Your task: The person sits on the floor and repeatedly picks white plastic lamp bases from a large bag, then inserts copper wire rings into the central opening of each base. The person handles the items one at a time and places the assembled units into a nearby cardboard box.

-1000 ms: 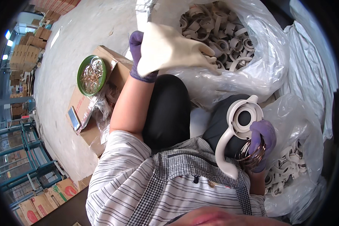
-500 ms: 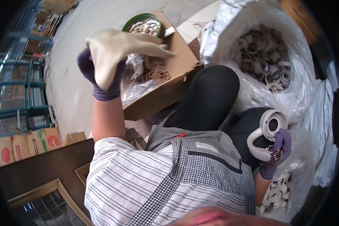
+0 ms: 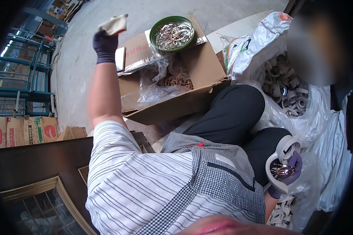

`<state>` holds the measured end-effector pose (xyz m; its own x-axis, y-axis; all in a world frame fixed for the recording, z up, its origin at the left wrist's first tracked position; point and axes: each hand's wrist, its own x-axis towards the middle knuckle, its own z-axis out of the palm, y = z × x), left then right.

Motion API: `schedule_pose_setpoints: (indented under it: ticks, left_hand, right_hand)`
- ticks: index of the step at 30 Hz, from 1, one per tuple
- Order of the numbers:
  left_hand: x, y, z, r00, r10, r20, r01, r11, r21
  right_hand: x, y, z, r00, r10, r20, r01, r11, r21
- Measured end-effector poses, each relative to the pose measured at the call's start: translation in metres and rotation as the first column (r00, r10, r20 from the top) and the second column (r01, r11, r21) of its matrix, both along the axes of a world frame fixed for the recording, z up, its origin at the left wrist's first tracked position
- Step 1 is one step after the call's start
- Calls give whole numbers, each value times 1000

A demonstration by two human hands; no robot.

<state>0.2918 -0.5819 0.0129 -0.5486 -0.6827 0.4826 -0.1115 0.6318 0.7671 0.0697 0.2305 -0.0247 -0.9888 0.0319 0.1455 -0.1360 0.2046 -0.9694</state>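
Note:
My left hand [image 3: 105, 44], in a dark purple glove, is raised at the upper left, closed round a crumpled beige cloth [image 3: 114, 25]. My right hand [image 3: 294, 170], gloved in purple, is low at the right by my knee. Its fingers curl round a pale grey plastic ring with a curved handle [image 3: 271, 162]. Several shiny copper-coloured metal rings [image 3: 283, 171] lie in the same palm. Ahead of me, a green round tray [image 3: 153, 24] of similar metal rings rests on the edge of an open cardboard box [image 3: 208, 66].
Inside the box are clear plastic film [image 3: 161, 93] and thin brown bands [image 3: 178, 80]. At the right, a clear plastic bag [image 3: 259, 92] holds many grey plastic ring parts [image 3: 288, 84]. More pale parts [image 3: 282, 211] lie below my right hand. A blurred brown shape [image 3: 319, 43] covers the upper right.
My left hand has swung up and away with the beige cloth, uncovering the green tray and box. In my right hand, the plastic ring has tilted, showing more of the metal rings.

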Motion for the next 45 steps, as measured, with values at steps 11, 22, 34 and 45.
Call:
schedule_pose_setpoints:
  ticks: [11,22,34,45]
  left_hand:
    - [26,17,-202,407,445,798,-165,895,-415]
    - [-21,186,-87,853,448,268,-371,881,-293]
    - [-205,558,-10,283,-951,123,944,254,-209]
    - [-212,596,-2,412,-881,231,911,398,-106]
  right_hand:
    - [3,5,5,999,44,4,-44,999,-4]
    - [0,0,-4,996,86,-16,-87,994,-69]
    - [-2,3,-17,942,262,-210,-251,965,78]
    - [7,11,51,982,18,186,37,957,-289]
